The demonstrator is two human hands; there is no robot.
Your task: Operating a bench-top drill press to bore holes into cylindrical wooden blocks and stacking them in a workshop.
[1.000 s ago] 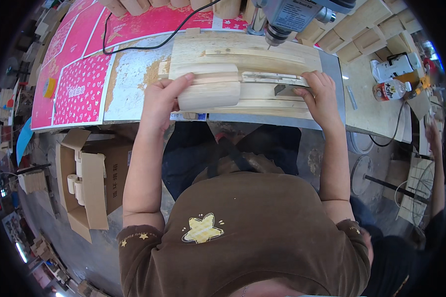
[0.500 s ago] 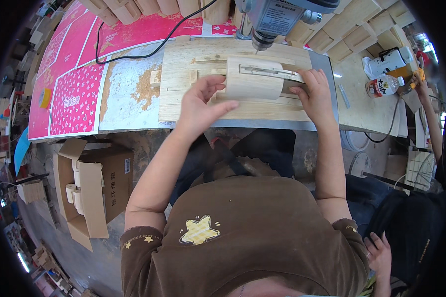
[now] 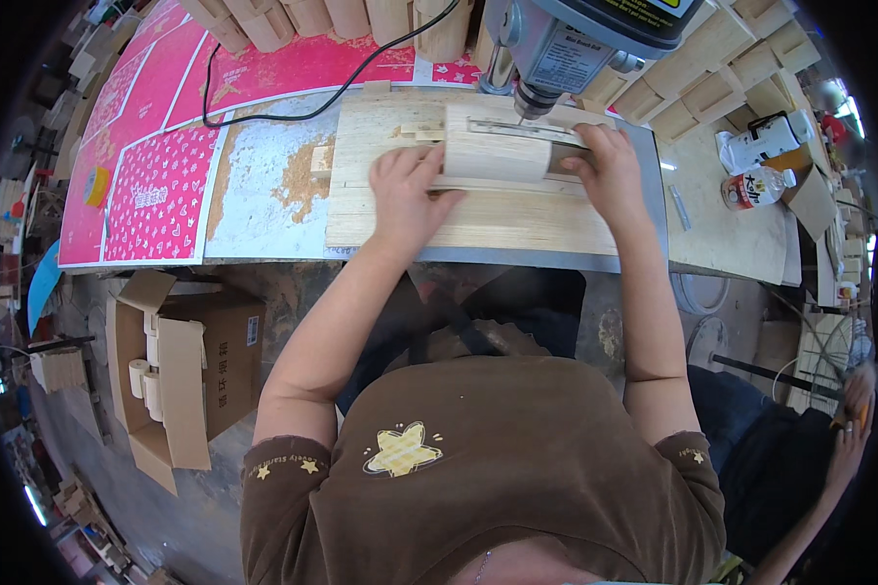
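one wooden block [image 3: 498, 158], likely light, stiff; hold by ends. left hand [image 3: 408, 190] open at left end, right hand [image 3: 583, 151] pinching dark plate [image 3: 560, 164].

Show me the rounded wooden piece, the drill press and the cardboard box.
Rounded wooden piece [image 3: 498, 158]: head view, on its pale curved side.
Drill press [image 3: 578, 47]: head view, on its grey housing.
Cardboard box [image 3: 183, 390]: head view, on the light-brown panel beside its opening.
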